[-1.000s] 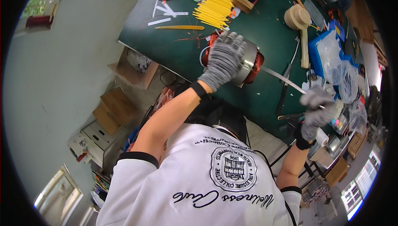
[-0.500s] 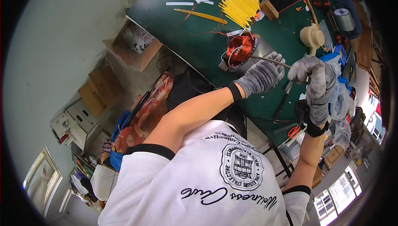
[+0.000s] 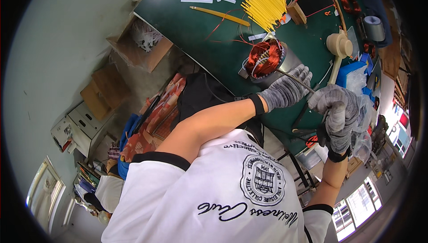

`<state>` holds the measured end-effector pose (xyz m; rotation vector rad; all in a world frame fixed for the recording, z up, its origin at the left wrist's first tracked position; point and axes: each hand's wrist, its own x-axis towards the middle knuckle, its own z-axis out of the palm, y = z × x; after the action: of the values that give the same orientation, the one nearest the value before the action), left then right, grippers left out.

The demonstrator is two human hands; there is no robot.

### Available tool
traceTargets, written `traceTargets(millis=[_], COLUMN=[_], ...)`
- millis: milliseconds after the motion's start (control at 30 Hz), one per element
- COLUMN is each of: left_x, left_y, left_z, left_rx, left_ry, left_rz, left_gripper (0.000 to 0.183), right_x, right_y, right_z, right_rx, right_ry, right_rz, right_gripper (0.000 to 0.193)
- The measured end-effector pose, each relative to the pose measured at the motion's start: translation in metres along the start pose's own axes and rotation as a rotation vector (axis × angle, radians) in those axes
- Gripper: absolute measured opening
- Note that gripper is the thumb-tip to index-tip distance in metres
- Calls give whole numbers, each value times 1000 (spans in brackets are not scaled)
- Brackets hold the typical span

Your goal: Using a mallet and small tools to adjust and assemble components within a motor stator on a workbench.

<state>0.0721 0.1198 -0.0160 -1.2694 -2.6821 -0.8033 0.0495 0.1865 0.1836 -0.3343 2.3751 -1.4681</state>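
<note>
On the green table stands a motor stator [image 3: 292, 60], a grey metal cylinder with red-brown copper windings [image 3: 265, 56] bulging from its near-left end. A thin metal rod [image 3: 295, 79] slants with its tip at the winding edge. My right hand [image 3: 336, 111], in a grey knit glove, is closed around the rod's other end. My left hand [image 3: 287, 89], gloved the same way, lies against the stator's near side, fingers stretched out. The rod crosses over these fingers; how firmly they press on it is hidden. Loose copper wires [image 3: 223, 40] trail from the windings to the left.
Beyond the stator lie yellow strips [image 3: 265, 9], white strips [image 3: 196, 0], a pointed yellow stick [image 3: 218, 16] and a phone [image 3: 315, 2] beside a wooden block [image 3: 296, 12]. To the right are a wooden mallet [image 3: 339, 44], another cylinder [image 3: 373, 28], plastic bags [image 3: 363, 122] and red-handled scissors [image 3: 312, 141].
The view has shifted slightly, so the table things sit a little further right. The rod slants more steeply, my right hand sitting lower against the stator. Both hands keep their places on rod and stator.
</note>
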Motion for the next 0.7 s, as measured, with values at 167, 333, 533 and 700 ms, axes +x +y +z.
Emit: traceTargets(millis=[167, 333, 533, 700], left_x=[-3, -11, -13, -26], left_y=[-1, 25, 12, 6], left_z=[1, 57, 48, 77], left_rx=[-10, -2520, -1938, -1450], left_ry=[-47, 699, 211, 393], left_rz=[27, -257, -625, -411], left_gripper=[58, 51, 50, 38], right_x=[-1, 56, 158, 108], right_y=[17, -24, 8, -18], right_z=[6, 45, 97, 47], right_rx=[-514, -829, -539, -424], right_ry=[-109, -399, -429, -451], right_rz=[-122, -257, -244, -129], right_gripper=[43, 13, 22, 15])
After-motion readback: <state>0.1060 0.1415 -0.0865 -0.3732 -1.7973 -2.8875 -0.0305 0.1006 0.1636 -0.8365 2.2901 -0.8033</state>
